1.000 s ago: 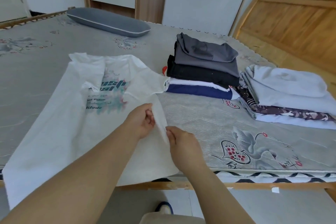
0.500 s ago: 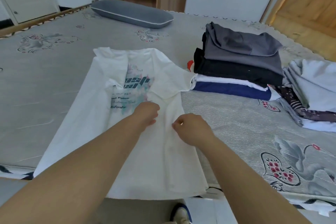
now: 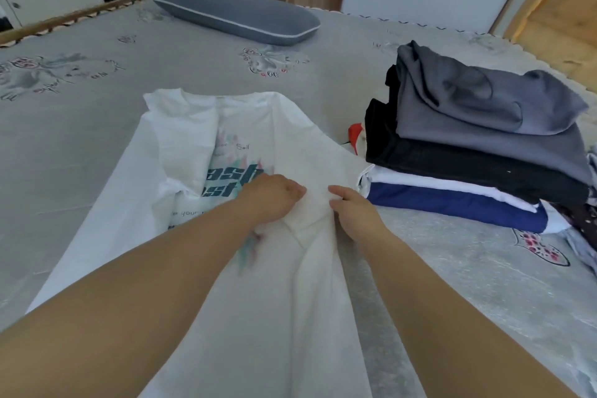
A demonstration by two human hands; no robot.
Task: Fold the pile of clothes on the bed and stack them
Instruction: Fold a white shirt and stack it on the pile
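On the bed (image 3: 97, 145), both hands had moved up the white T-shirt (image 3: 181, 152). The left hand (image 3: 274, 197) and right hand (image 3: 353, 208) each pinched its right sleeve fabric, folding it inward beside the folded stack (image 3: 478, 152).

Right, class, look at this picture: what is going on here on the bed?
A person is folding a white printed T-shirt spread flat on the bed. The left hand and right hand pinch the cloth close together near the shirt's middle, gathering its right side inward. To the right stands a stack of folded clothes, grey on top, black, white and navy beneath. A grey pillow lies farther back.
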